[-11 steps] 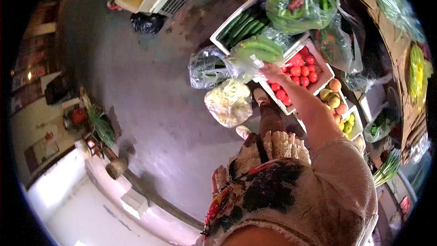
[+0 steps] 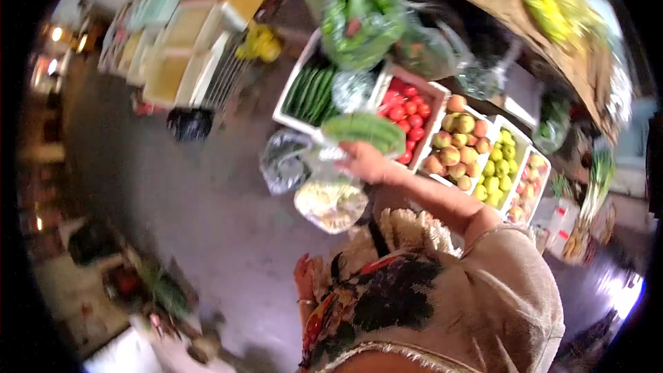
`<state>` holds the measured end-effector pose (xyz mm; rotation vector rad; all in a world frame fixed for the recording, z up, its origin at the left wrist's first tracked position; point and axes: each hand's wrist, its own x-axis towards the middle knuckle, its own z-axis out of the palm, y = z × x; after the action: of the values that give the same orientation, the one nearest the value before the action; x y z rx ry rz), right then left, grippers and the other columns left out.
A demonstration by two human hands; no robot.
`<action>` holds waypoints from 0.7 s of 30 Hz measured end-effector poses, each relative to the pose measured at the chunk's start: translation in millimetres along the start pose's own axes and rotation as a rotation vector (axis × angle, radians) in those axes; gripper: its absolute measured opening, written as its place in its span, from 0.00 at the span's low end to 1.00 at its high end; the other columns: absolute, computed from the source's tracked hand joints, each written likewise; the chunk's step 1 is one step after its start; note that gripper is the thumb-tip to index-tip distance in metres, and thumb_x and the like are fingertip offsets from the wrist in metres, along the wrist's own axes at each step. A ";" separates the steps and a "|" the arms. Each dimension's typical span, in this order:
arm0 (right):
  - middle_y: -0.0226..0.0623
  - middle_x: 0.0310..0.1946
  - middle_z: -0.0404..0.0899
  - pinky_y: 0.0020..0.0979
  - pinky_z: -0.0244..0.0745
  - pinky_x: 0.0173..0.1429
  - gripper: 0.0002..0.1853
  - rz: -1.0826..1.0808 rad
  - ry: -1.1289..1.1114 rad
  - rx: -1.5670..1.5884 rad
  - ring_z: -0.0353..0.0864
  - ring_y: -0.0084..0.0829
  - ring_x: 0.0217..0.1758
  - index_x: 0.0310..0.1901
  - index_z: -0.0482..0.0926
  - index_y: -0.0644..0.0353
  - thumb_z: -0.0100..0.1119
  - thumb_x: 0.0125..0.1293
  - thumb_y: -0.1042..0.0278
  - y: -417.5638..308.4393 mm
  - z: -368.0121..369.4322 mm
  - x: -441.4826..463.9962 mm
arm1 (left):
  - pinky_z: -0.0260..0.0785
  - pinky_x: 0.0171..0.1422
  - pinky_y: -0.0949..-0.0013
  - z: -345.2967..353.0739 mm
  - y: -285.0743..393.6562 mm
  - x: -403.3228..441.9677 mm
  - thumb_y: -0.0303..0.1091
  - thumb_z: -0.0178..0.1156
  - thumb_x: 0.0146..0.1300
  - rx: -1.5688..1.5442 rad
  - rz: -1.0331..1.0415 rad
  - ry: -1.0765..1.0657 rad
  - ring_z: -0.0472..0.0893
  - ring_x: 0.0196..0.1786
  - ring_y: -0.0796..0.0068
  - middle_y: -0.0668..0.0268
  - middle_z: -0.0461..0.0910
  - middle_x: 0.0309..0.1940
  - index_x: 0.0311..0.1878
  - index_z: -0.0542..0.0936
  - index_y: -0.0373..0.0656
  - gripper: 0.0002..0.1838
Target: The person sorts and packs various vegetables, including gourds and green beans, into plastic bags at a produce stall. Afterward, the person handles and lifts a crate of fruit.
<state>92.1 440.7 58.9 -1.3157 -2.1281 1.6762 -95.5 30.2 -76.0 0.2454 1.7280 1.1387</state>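
Note:
My right hand is closed on the gathered tops of plastic bags. A bag of long green vegetables hangs at its upper side, over the edge of the crates. Below it hangs a clear bag with pale yellowish contents, and to the left a clear bag with dark contents. My left hand is low beside my body, blurred and partly seen, its fingers not clear. Just beyond the bags are a crate of cucumbers and a crate of tomatoes.
Crates of peach-like fruit, green fruit and pinkish fruit run to the right. A large bag of green peppers lies behind. White bins and a black bag stand at the upper left.
The view has turned, so the fruit crates at the right show more fully. My left hand has come into view. My right hand still holds the bags, now lower and further left in the picture.

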 end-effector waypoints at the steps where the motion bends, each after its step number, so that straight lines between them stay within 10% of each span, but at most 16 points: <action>1: 0.45 0.38 0.84 0.39 0.78 0.47 0.21 -0.062 0.139 0.106 0.83 0.38 0.41 0.51 0.78 0.63 0.63 0.63 0.56 2.8 11.6 -23.7 | 0.73 0.54 0.70 7.0 26.3 11.4 0.31 0.58 0.69 0.201 0.134 -0.057 0.79 0.49 0.74 0.64 0.80 0.51 0.64 0.73 0.38 0.21; 7: 0.35 0.33 0.82 0.31 0.72 0.40 0.15 -0.081 0.252 0.538 0.76 0.24 0.35 0.47 0.79 0.65 0.61 0.62 0.65 -3.8 52.1 -159.0 | 0.73 0.49 0.73 117.1 197.5 -45.9 0.26 0.58 0.65 0.611 0.521 -0.454 0.80 0.45 0.78 0.65 0.81 0.52 0.66 0.72 0.39 0.24; 14: 0.32 0.40 0.79 0.28 0.71 0.52 0.17 0.063 0.339 0.599 0.74 0.22 0.44 0.48 0.76 0.65 0.61 0.60 0.65 10.8 75.9 -320.0 | 0.72 0.41 0.56 192.1 152.4 -123.6 0.39 0.66 0.60 0.687 0.605 -0.792 0.81 0.35 0.54 0.58 0.81 0.32 0.46 0.76 0.39 0.16; 18: 0.30 0.39 0.78 0.26 0.70 0.50 0.15 0.074 0.489 0.648 0.72 0.20 0.44 0.46 0.76 0.64 0.60 0.60 0.67 43.0 105.9 -371.7 | 0.72 0.38 0.64 197.2 100.5 -134.7 0.33 0.61 0.64 1.000 0.941 -0.880 0.79 0.31 0.70 0.62 0.79 0.29 0.44 0.76 0.38 0.10; 21: 0.30 0.40 0.78 0.25 0.71 0.50 0.15 0.133 0.493 0.747 0.73 0.19 0.45 0.47 0.76 0.64 0.60 0.60 0.69 73.0 107.3 -414.6 | 0.68 0.38 0.76 222.2 92.0 -171.8 0.24 0.58 0.64 0.572 0.542 -1.132 0.73 0.33 0.86 0.70 0.76 0.29 0.49 0.76 0.36 0.10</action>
<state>323.5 78.2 120.3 -1.4161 -1.0126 1.6964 136.7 99.8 93.1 1.4660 0.8924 0.5709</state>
